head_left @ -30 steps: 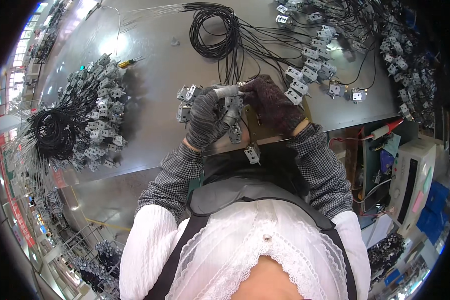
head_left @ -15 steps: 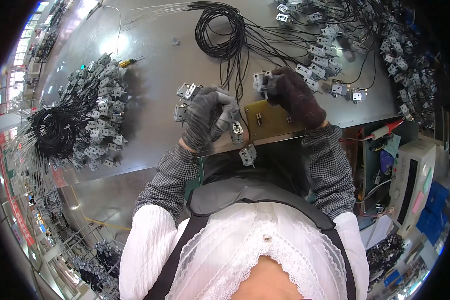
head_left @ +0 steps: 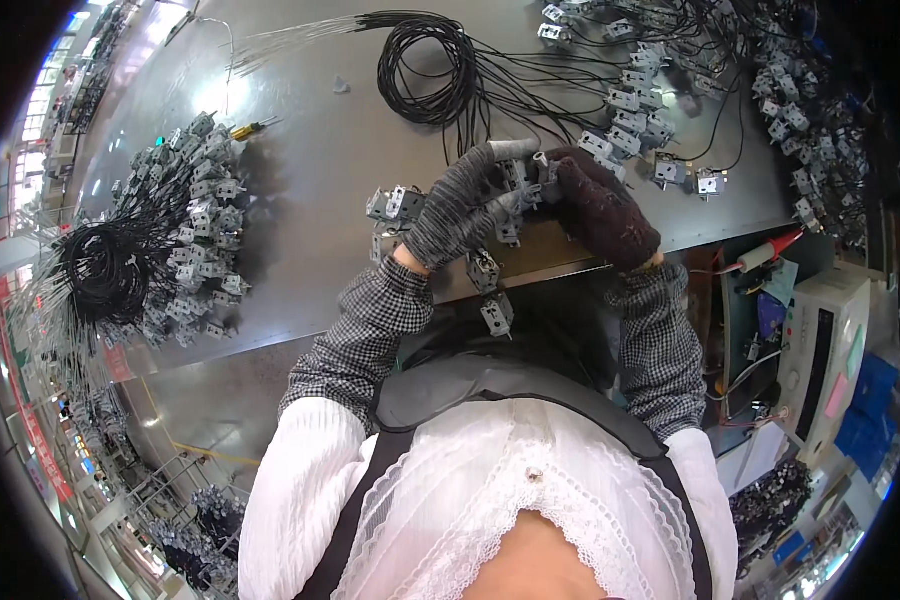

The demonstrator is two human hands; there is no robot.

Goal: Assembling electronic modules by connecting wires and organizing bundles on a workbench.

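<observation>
In a grey knit glove, my left hand [head_left: 462,207] curls its fingers round a small boxy metal latch unit [head_left: 513,180]. From the other side my right hand [head_left: 607,210], in a dark maroon glove, pinches the same unit; the hands almost meet. Below my left hand, two more latch units [head_left: 496,314] hang past the table's front edge. Another pair of latch units [head_left: 402,204] sits by its outer side. Black cables [head_left: 430,75] run from a coil behind the hands toward several units on the right. The finger contacts are partly hidden.
A big bundle of latch units [head_left: 202,215] with coiled black cables lies on the left of the metal table [head_left: 305,150], beside a yellow-handled screwdriver [head_left: 254,128]. More units pile up far right [head_left: 785,110]. A white boxed instrument [head_left: 823,345] and red-tipped probe [head_left: 770,252] are at right.
My left hand has moved right and up to meet my right hand at the latch unit. My right hand has shifted slightly. The cable coil has slid a little left and away.
</observation>
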